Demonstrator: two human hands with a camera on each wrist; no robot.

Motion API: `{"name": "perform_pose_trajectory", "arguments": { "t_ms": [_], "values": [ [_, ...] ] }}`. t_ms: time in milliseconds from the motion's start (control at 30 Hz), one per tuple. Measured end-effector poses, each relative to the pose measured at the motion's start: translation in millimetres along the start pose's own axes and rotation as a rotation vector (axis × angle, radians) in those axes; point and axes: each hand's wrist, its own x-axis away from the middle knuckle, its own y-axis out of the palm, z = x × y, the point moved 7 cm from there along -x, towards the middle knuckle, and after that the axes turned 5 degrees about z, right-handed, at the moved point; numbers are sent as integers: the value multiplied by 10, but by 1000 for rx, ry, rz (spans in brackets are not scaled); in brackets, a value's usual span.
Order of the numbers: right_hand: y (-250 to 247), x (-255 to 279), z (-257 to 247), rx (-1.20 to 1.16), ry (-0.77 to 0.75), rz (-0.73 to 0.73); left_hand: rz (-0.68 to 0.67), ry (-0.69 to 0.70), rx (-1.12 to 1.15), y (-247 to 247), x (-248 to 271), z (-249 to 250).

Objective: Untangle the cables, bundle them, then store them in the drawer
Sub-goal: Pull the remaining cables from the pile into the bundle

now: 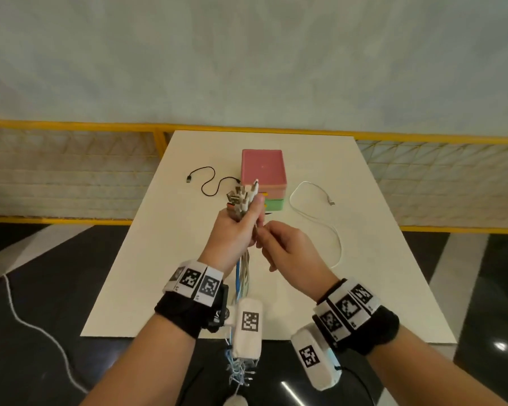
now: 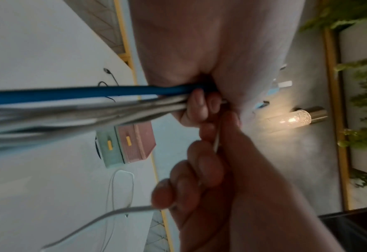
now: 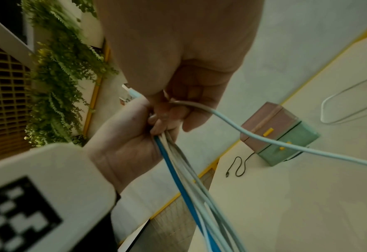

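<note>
My left hand is closed in a fist around a bundle of cables, held upright above the near half of the table. The plug ends fan out above the fist; the cords hang down past the wrist, one blue cable among several pale ones. In the left wrist view the fingertips are curled over the cords.

My right hand sits just beside the left, touching it at the thumb side. Its thumb and forefinger pinch a single white cable close to where it joins the bundle. In the right wrist view that cable arcs away from the pinch toward the table. The remaining fingers are loosely curled.

Beyond the hands, a two-tier drawer box stands at the middle of the table: pink unit on top, green unit beneath, both with yellow pulls. Both drawers appear closed.

A black cable lies loose on the table left of the box, one end reaching to its side. The white cable's slack lies in loops on the table to the right of the box.

Both wrists carry black bands with printed marker tags.
</note>
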Motion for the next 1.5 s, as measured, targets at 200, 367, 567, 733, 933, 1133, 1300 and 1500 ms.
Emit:
{"name": "perform_pose_trajectory", "arguments": {
  "t_ms": [200,367,567,733,933,1133,1300,1500],
  "values": [
    [-146,339,361,170,49,-201,123,-13,477,-322,-124,314],
    [-441,492,642,333,140,-235,102,93,370,-511,-91,563],
    [-768,286,-162,345,-78,-35,-329,90,-288,207,362,557],
    [-1055,253,-476,422,-102,-31,-94,193,-427,147,402,705],
    [-1200,505,-435,446,-84,-21,443,249,-68,-570,365,870],
    [-913,582,-909,398,-217,-52,-68,508,-170,164,726,1041],
    [-979,532,-1142,461,-234,-15,-79,547,-176,189,821,1162],
    [-1066,550,-1236,488,-254,-14,-2,417,-354,102,752,1171]
  ]
}}
